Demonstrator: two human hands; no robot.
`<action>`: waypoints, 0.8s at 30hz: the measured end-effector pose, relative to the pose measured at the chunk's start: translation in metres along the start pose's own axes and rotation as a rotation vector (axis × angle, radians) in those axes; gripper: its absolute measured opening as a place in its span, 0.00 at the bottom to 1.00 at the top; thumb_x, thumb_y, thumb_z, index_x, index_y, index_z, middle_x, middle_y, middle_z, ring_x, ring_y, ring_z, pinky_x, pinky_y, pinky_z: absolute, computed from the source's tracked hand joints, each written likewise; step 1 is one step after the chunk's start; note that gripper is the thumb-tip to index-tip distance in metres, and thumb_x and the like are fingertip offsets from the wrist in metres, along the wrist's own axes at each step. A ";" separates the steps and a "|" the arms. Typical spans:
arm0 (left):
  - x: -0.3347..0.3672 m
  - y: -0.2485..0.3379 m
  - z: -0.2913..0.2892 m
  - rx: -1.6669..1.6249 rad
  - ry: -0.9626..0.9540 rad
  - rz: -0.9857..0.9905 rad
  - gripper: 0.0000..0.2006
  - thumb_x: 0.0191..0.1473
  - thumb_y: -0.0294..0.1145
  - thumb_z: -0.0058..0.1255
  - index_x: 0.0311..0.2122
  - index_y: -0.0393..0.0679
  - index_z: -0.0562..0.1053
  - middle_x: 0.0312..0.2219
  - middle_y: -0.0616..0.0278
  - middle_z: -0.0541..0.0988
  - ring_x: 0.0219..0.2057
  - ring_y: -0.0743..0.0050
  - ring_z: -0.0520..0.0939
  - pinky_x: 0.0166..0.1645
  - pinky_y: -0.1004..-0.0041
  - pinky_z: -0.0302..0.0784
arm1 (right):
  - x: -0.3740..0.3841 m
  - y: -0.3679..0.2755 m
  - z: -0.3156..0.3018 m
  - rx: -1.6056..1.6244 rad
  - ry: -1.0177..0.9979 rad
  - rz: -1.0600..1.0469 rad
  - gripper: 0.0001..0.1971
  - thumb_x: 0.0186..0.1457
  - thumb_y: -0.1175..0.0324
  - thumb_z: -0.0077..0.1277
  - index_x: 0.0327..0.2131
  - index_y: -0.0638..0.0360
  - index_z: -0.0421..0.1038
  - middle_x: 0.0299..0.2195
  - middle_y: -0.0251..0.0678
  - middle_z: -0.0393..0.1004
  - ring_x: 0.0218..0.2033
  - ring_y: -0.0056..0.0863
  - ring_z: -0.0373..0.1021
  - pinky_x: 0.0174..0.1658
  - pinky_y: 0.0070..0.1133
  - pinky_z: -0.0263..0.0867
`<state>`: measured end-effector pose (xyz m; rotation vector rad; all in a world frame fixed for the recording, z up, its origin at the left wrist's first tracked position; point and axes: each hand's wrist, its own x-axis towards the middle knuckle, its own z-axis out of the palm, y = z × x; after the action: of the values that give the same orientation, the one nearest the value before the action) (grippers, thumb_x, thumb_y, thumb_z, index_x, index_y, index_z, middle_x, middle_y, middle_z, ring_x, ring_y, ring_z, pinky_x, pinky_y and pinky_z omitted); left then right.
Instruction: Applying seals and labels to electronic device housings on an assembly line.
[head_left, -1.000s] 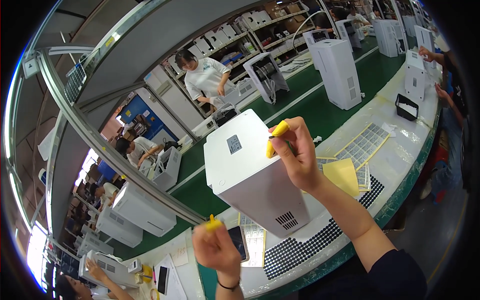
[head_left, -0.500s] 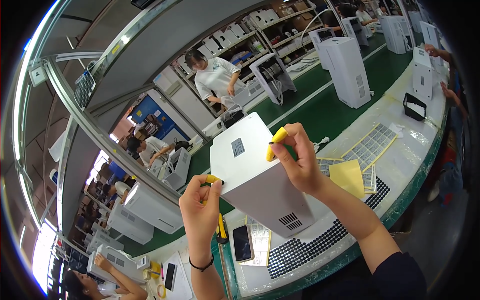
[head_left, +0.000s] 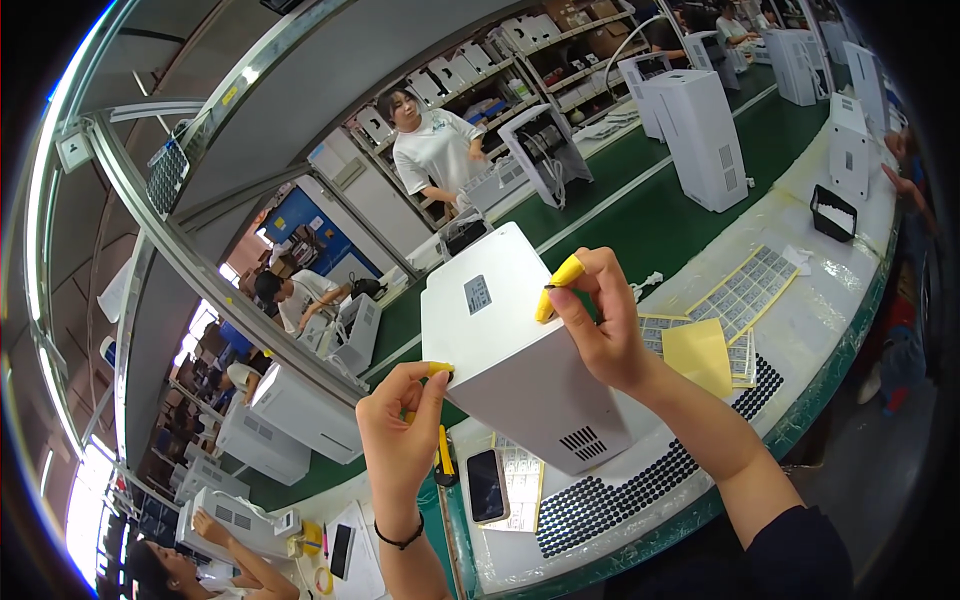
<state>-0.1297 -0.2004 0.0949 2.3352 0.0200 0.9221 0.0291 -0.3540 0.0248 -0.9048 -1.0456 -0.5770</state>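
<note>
A white box-shaped appliance stands before me, its light top panel bearing a grey label. My left hand is at the panel's near left corner; its yellow-covered finger and thumb pinch a small dark round pad there. At the near right corner, my right hand, also with yellow finger covers, pinches another small dark pad, mostly hidden by the fingers. On the side facing me is a slotted vent.
Sheets of round black pads lie under my right forearm. A phone, a yellow-handled cutter, label sheets and a yellow sheet surround the appliance. Beyond, a green conveyor carries more white units; a co-worker stands across it.
My left fingers have shifted slightly right along the corner. My right hand has barely moved. The co-worker across the conveyor has straightened up.
</note>
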 end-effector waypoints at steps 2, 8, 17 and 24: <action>0.000 -0.003 0.000 -0.035 0.001 -0.011 0.04 0.55 0.23 0.54 0.33 0.34 0.73 0.15 0.77 0.67 0.18 0.96 0.57 0.23 0.85 0.46 | 0.000 -0.001 0.000 0.003 -0.007 -0.003 0.07 0.62 0.73 0.43 0.39 0.60 0.56 0.30 0.34 0.65 0.30 0.17 0.69 0.36 0.14 0.64; 0.012 -0.006 -0.012 -0.245 -0.138 -0.149 0.05 0.55 0.23 0.53 0.36 0.34 0.72 0.15 0.77 0.66 0.17 0.96 0.58 0.23 0.85 0.47 | -0.002 0.000 0.001 0.036 0.050 -0.002 0.08 0.61 0.72 0.47 0.40 0.63 0.60 0.29 0.37 0.72 0.31 0.20 0.72 0.37 0.17 0.67; 0.022 -0.007 -0.012 -0.333 -0.093 -0.210 0.07 0.54 0.26 0.55 0.37 0.35 0.72 0.17 0.74 0.73 0.19 0.94 0.68 0.25 0.88 0.59 | -0.003 0.000 0.000 0.016 0.057 -0.002 0.08 0.61 0.72 0.46 0.40 0.62 0.59 0.29 0.37 0.72 0.32 0.20 0.73 0.37 0.17 0.67; 0.020 -0.006 -0.009 -0.180 -0.149 -0.194 0.06 0.56 0.26 0.53 0.36 0.34 0.73 0.17 0.74 0.73 0.19 0.95 0.65 0.25 0.88 0.56 | -0.002 -0.004 -0.001 -0.036 0.010 0.008 0.07 0.62 0.73 0.43 0.39 0.60 0.56 0.31 0.35 0.66 0.30 0.16 0.67 0.36 0.12 0.62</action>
<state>-0.1188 -0.1859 0.1087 2.1841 0.0964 0.6275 0.0257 -0.3566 0.0246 -0.9366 -1.0245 -0.5952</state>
